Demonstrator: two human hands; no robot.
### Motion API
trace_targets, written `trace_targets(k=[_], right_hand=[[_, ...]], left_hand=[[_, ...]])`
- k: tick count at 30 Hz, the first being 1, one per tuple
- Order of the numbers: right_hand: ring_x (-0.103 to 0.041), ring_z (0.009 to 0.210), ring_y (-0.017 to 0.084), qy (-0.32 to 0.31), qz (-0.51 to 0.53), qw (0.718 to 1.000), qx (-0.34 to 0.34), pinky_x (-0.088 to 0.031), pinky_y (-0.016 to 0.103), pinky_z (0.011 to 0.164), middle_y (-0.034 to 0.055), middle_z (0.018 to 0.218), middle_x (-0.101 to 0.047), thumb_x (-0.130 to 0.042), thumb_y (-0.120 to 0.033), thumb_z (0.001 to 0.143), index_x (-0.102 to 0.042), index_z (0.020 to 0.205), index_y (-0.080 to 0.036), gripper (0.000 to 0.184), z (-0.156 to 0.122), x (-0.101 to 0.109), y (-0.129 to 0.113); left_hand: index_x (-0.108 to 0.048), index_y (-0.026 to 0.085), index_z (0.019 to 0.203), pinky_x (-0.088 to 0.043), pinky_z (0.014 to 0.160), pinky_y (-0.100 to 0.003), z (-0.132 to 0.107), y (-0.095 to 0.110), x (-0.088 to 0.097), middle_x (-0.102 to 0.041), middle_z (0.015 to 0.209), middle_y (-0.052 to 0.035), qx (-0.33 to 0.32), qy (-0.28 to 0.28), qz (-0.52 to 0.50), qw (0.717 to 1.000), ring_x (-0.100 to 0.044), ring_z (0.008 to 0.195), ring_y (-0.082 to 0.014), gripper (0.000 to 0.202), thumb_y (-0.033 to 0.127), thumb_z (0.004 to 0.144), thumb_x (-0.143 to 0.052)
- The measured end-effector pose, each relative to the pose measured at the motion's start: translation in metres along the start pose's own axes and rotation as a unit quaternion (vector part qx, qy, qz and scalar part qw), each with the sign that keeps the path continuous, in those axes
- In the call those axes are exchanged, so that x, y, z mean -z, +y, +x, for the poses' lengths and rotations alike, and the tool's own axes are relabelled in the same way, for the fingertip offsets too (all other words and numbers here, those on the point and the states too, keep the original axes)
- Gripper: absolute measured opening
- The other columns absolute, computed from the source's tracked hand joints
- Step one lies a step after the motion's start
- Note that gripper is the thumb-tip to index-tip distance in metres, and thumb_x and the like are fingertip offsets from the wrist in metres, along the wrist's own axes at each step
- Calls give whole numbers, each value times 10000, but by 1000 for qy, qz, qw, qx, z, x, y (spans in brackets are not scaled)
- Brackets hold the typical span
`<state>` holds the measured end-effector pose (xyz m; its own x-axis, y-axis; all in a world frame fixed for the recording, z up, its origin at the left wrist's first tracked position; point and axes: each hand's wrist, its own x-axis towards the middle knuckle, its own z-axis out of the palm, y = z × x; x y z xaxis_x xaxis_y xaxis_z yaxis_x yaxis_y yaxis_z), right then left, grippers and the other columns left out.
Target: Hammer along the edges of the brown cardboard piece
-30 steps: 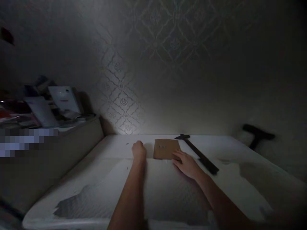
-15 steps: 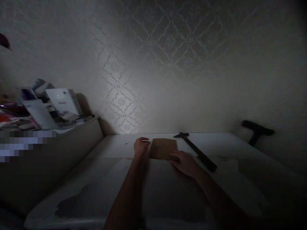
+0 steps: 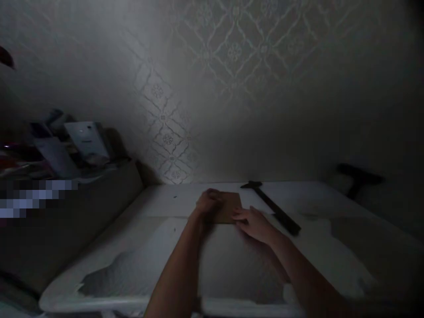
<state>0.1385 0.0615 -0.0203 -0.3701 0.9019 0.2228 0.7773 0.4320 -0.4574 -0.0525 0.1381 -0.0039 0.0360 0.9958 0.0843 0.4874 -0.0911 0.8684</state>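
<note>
A flat brown cardboard piece (image 3: pixel 228 207) lies on the white tabletop near the wall, between my two hands. My left hand (image 3: pixel 208 202) has its fingers curled over the cardboard's left side, covering that edge. On the lower right corner, my right hand (image 3: pixel 254 223) grips with fingers above and the thumb lower down. The undersides of both grips are hidden. To the right of the cardboard rests a dark hammer (image 3: pixel 278 210), its head toward the wall and its handle slanting down to the right.
Patches of worn surface mark the white table (image 3: pixel 179 247). On the left, a cabinet (image 3: pixel 109 190) carries a white box (image 3: pixel 86 139) and cluttered items. A dark T-shaped object (image 3: pixel 359 176) stands at the far right. Patterned wallpaper (image 3: pixel 235 53) covers the wall behind.
My left hand has moved right, from beside the cardboard onto its left side. The cardboard has shifted slightly left, and its faint print no longer shows. The scene is darker at left.
</note>
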Motion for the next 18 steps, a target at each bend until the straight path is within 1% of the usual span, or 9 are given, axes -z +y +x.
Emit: trace_targets(k=[3,8,13,18], right_hand=[[-499,1238,218,2,0,1000,6,-246,503,1101,58,1287,-583,-517,-150,812,-685,1082,-272,340,0,0,1],[-486,1251,220,-3,-7,1000,2,-248,496,1103,60,1276,-594,-506,-140,804,-679,1100,-249,360,-1,1,-1],[-497,1241,212,-4,-8,1000,-4,-251,476,1109,50,1273,-596,-503,-158,815,-680,1101,-259,351,-1,3,-3],[-503,1234,219,-3,-4,1000,12,-315,444,1080,74,1269,-598,-508,-149,812,-675,1116,-214,353,0,2,-1]], left_hand=[[-667,191,995,-533,726,-276,2,-1,-2,-726,885,-40,3,-17,24,1000,-674,830,-205,371,194,637,-765],[-655,168,1012,-528,744,-289,4,-3,-3,-722,898,-62,5,-29,15,999,-669,826,-205,408,201,625,-775],[-646,159,1034,-517,775,-280,6,-4,-4,-717,944,-66,-1,-43,17,999,-657,896,-213,382,190,662,-729],[-636,144,1050,-508,800,-279,8,-6,-6,-710,980,-80,-6,-59,14,998,-648,929,-217,375,185,683,-702]])
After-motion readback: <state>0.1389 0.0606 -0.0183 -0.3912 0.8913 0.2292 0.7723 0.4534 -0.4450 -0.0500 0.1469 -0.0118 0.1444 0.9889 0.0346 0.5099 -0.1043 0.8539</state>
